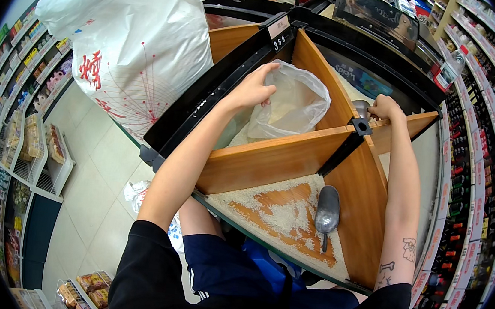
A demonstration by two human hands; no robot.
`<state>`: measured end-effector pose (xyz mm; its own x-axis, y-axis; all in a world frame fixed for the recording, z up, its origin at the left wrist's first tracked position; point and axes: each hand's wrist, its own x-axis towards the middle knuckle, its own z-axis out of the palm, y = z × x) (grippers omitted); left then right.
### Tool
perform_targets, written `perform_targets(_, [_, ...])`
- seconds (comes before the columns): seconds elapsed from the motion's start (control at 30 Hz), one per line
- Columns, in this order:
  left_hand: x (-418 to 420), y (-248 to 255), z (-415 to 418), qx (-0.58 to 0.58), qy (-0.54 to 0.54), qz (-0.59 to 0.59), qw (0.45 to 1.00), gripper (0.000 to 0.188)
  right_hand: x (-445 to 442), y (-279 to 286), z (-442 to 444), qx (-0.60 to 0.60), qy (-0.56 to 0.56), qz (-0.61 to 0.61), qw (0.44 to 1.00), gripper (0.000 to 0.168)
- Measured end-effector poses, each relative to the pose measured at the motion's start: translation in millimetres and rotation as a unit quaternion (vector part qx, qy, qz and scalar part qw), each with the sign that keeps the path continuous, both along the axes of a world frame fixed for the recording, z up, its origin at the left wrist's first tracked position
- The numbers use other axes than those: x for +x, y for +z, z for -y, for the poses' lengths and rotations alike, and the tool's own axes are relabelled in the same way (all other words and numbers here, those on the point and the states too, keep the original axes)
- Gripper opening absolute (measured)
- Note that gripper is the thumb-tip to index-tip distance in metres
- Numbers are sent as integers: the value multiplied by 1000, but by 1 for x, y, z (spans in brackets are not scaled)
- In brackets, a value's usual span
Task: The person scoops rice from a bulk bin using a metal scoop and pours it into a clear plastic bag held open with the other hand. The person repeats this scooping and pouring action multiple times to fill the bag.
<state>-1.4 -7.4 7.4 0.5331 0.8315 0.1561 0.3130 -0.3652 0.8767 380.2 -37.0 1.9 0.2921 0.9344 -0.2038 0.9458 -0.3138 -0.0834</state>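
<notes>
My left hand (255, 85) is at the left rim of a clear plastic bag (292, 96), its fingers on the plastic. The bag stands open-mouthed in one wooden compartment of the bulk bin, with pale grain visible through it. My right hand (387, 109) grips a metal scoop (361, 106) in the compartment to the right; its handle is mostly covered by my fingers. White rice (354, 91) shows behind that scoop. A second metal scoop (328, 210) lies in the near compartment on a thin, patchy layer of rice (288, 215).
Wooden dividers (274, 155) separate the compartments. A large white sack (141, 44) with red print leans at the left against the black bin edge (217, 101). A bottle with a red cap (451, 67) stands at the far right corner. Stocked shelves (466, 177) line both sides.
</notes>
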Motion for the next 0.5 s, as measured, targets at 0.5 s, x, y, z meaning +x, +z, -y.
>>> perform_targets(0.5, [-1,0,-1,-13,-12,4,1000,61,18,-12,-10,64,-48,-134,988,29])
